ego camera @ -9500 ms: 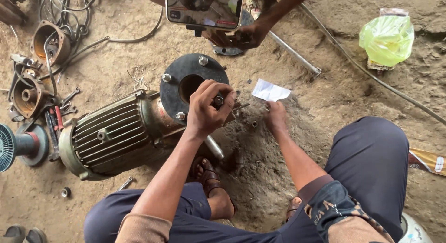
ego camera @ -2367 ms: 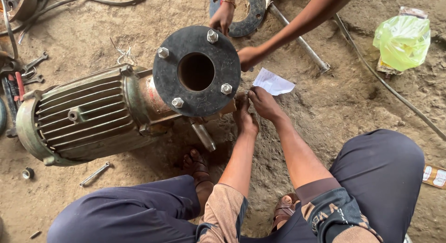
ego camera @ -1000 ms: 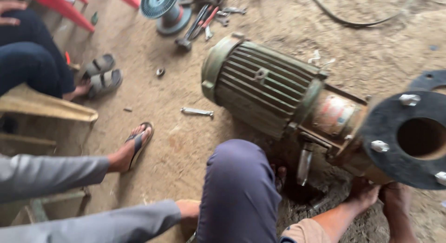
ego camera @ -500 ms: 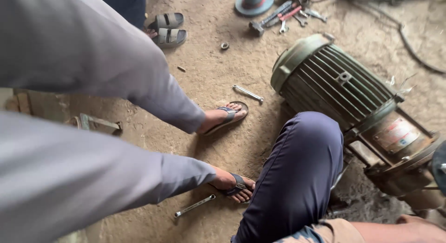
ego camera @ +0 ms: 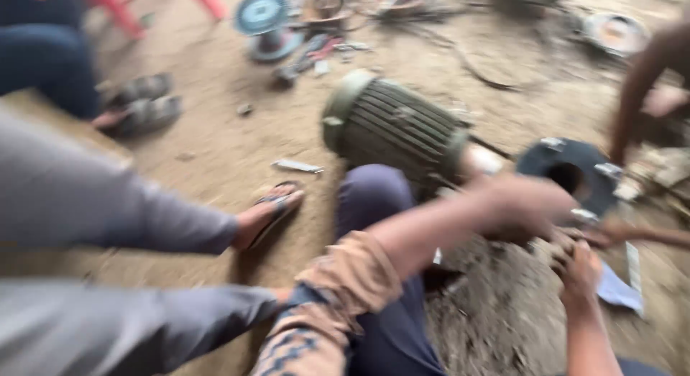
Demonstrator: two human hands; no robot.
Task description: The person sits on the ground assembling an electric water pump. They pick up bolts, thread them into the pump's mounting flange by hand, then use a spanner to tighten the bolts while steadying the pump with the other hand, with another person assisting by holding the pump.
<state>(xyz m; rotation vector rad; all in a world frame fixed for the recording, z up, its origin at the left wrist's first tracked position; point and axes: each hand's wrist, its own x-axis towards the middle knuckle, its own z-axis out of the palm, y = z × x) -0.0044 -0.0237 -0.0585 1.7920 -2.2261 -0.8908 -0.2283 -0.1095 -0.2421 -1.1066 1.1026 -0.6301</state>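
Head view, blurred: left hand (ego camera: 528, 203) rests by the black flange (ego camera: 571, 178) of the green motor (ego camera: 392, 128), centre-right; right hand (ego camera: 578, 272) below it, lower right. Can't tell either grip.

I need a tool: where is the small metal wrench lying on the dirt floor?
In the head view, the small metal wrench lies left of the green ribbed motor, just above a sandalled foot.

Soft, even daylight with no glare and only faint shadows on the sandy ground. Heavy motion blur smears the whole frame, worst across the near arms and the edges.
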